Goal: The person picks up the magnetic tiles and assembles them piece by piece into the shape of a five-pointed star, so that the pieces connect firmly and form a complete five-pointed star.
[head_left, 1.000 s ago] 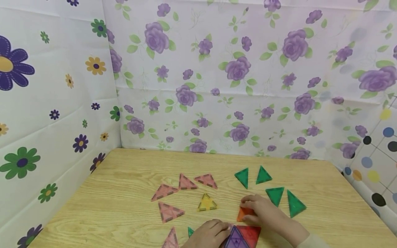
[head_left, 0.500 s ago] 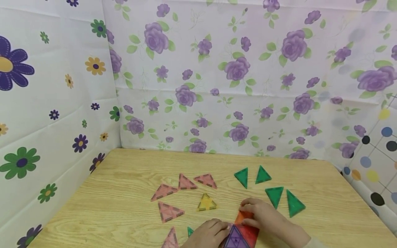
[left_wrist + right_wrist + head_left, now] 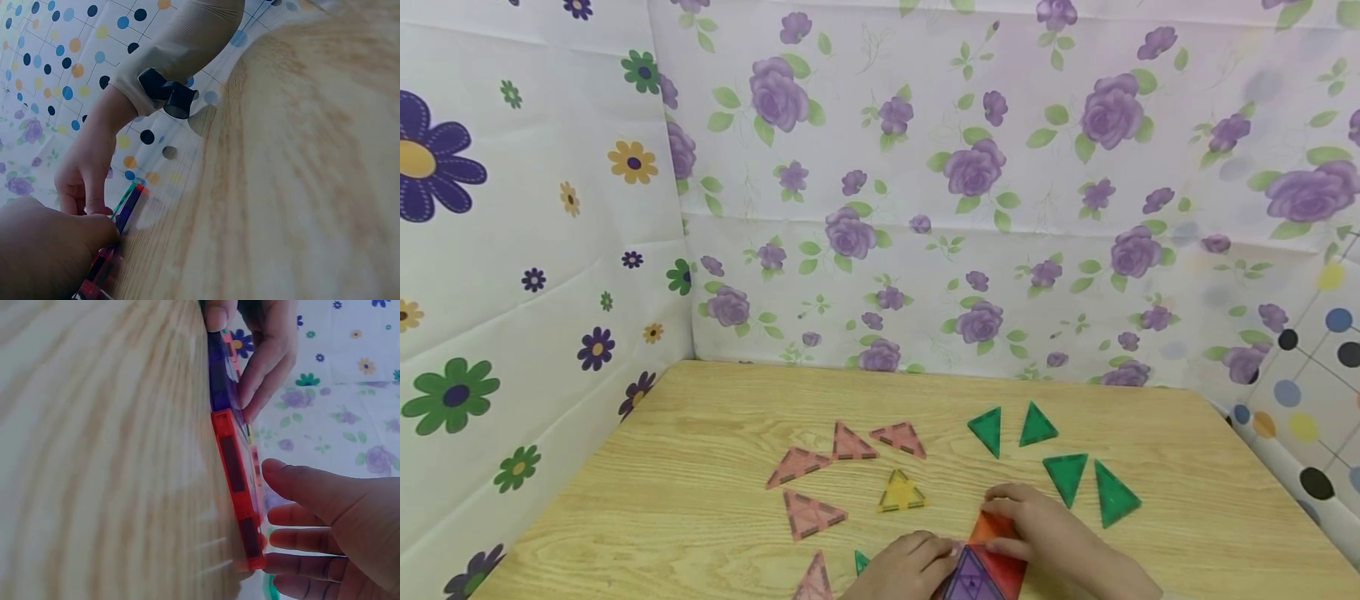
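At the near edge of the head view lies a purple triangular magnetic tile [image 3: 972, 579], beside a red tile [image 3: 1011, 572]. An orange triangular tile [image 3: 989, 527] lies against their far side. My left hand [image 3: 908, 568] holds the purple tile's left side; in the right wrist view its thumb [image 3: 217, 317] is at the tile's edge and its fingers bend over the top. My right hand [image 3: 1043, 527] reaches over the orange and red tiles, fingertips at the orange tile's far edge, thumb over the red tile. In the right wrist view its fingers look fairly straight.
Several pink triangular tiles [image 3: 812, 512] and a yellow one [image 3: 902, 492] lie left of centre. Several green triangular tiles [image 3: 1116, 493] lie to the right. Another green tile [image 3: 861, 562] is partly hidden by my left hand. Printed cloths [image 3: 865, 192] surround the wooden tabletop [image 3: 700, 450].
My right hand has brought the orange tile nearer, down against the red and purple tiles, and its thumb has moved over the red tile. The left hand has stayed in place.
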